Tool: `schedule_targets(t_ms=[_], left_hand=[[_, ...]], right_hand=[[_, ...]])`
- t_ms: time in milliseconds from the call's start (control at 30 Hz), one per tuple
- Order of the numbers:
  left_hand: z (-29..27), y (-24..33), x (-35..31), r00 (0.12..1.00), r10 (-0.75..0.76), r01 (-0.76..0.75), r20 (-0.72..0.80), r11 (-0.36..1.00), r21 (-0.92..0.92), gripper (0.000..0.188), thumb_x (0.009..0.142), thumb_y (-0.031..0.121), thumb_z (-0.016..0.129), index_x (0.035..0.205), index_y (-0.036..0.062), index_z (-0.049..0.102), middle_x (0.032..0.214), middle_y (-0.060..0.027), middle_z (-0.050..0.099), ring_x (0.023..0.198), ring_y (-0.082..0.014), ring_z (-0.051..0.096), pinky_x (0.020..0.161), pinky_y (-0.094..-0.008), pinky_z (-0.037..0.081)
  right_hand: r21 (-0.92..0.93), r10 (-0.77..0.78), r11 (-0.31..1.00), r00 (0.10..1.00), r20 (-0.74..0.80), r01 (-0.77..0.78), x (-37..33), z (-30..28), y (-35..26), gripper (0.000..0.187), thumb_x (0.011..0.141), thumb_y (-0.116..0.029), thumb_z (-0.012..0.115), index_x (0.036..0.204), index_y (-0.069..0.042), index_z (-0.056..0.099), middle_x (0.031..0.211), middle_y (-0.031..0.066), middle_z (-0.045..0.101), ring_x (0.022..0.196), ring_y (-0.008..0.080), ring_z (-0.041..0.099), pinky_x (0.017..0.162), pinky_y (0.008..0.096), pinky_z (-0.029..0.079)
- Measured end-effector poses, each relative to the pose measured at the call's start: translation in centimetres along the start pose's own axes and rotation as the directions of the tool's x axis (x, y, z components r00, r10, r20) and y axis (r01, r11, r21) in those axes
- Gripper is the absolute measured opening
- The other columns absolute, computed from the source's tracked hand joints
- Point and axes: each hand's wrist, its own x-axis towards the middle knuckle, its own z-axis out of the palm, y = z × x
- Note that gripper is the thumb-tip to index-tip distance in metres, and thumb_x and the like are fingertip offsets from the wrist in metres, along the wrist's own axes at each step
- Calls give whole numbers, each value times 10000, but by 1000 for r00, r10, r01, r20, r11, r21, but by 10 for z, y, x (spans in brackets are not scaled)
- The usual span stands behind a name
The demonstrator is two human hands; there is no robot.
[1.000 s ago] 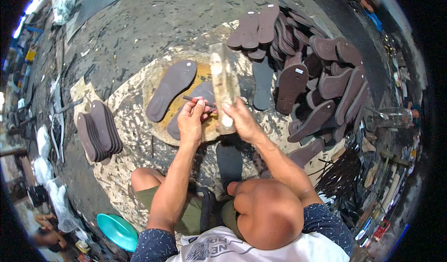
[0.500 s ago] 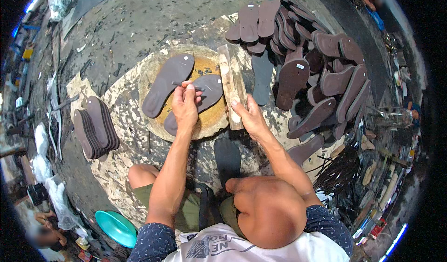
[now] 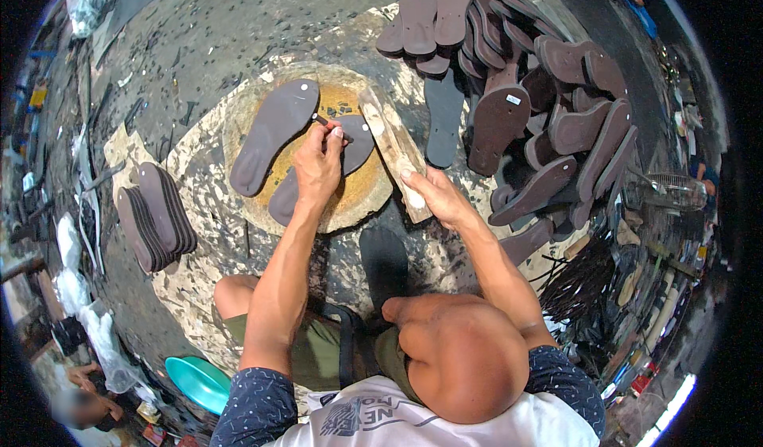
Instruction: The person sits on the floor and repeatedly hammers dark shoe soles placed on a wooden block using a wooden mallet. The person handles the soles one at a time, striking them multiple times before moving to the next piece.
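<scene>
My left hand (image 3: 319, 169) pinches a short, dark, rod-like piece (image 3: 320, 119), its exact kind unclear, above a dark footwear sole (image 3: 359, 132). The hand covers the middle of that sole. A second sole (image 3: 274, 139) lies whole beside it, to the left. Both rest on a round wooden block (image 3: 359, 210) with a yellowish middle. In my right hand (image 3: 442, 199) is the near end of a worn wooden bar (image 3: 388, 139), which slants across the block's right edge. My right fingers are wrapped around it.
Many brown soles (image 3: 501, 129) are heaped at the right. Two neat stacks of soles (image 3: 163, 218) stand at the left. A teal basin (image 3: 199, 385) sits near left, black strips (image 3: 579, 284) lie near right, and a fan (image 3: 671, 191) stands far right. Dark scraps litter the floor.
The near end of the wooden bar has swung right with my right hand, so it slants more. My left hand has turned the dark rod-like piece, tilting it down to the right.
</scene>
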Motion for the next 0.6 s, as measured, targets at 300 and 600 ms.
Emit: schedule_targets(t_ms=[300, 600], left_hand=[[3, 5, -10, 968, 247, -238, -37, 958, 161, 154, 974, 135, 646, 1059, 9, 669, 946, -158, 697, 878, -304, 684, 787, -388, 523], [9, -12, -4, 899, 438, -414, -9, 856, 311, 189, 882, 34, 655, 1070, 24, 667, 990, -178, 651, 940, -371, 596, 843, -439, 495]], right_hand=[[-85, -406, 912, 913, -31, 402, -60, 25, -162, 532, 1004, -443, 567, 1292, 2, 526, 942, 106, 662, 787, 171, 659, 691, 322, 554], [-483, -143, 843, 965, 220, 235, -2, -2, -64, 444, 994, -381, 637, 1239, -21, 553, 958, 79, 675, 815, 151, 652, 703, 307, 528]])
